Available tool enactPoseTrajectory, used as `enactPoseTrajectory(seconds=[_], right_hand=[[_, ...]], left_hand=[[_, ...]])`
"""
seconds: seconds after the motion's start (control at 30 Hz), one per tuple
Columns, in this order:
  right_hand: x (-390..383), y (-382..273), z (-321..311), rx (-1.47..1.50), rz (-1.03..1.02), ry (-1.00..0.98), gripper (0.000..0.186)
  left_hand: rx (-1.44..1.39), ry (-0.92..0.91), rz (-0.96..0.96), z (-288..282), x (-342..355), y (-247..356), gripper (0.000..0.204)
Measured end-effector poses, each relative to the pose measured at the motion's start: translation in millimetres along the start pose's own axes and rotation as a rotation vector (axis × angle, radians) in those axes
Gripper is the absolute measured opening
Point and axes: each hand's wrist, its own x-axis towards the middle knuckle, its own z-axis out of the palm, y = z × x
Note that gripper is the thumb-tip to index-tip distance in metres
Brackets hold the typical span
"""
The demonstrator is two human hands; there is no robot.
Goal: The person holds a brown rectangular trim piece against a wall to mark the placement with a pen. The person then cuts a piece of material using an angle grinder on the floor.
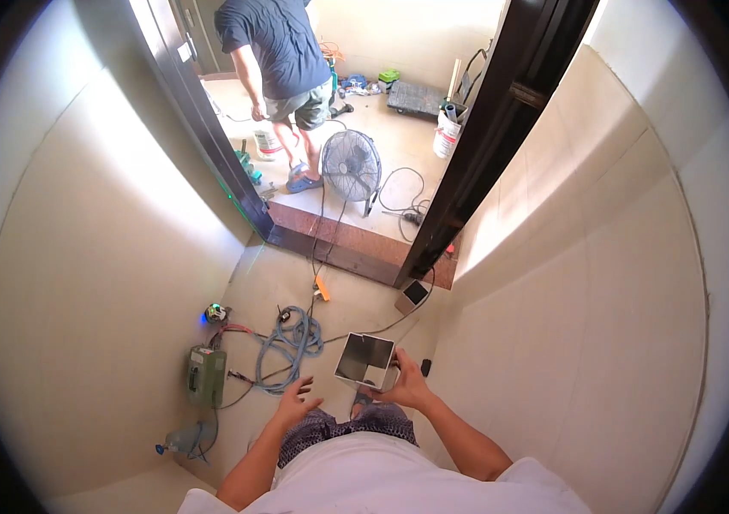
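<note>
My right hand (406, 385) grips a square, hollow piece (349, 367) with light edges and a dark inside, holding it by its right side in front of my waist. Just left of it, my left hand (299, 397) is open, fingers apart and slightly curled, touching nothing that I can see. Beyond my hands, a coiled blue-grey hose (292, 343) lies on the floor, and a similar square piece (413, 297) rests near the right doorpost.
A green machine (205, 377), grey cylinder (189, 441), glowing blue-lit device (215, 314) and orange object (322, 289) lie about me. A dark-framed doorway (330, 231) has a raised sill. Beyond are another person (274, 51), a fan (349, 167), buckets (446, 137) and a trolley (416, 101).
</note>
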Motion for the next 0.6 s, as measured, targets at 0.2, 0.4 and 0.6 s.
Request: enactPoseTrajectory(seconds=[0.2, 0.4, 0.6], right_hand=[[32, -26, -20, 0.128, -0.099, -0.185, 0.091], [86, -69, -30, 0.108, -0.164, -0.251, 0.1], [143, -88, -38, -0.031, -0.117, -0.229, 0.103]], left_hand=[[0.026, -0.093, 0.369, 24, 11, 168, 0.097], [0.162, -0.296, 0.395, 6, 56, 198, 0.068], [0.113, -0.372, 0.5, -9, 118, 191, 0.063]])
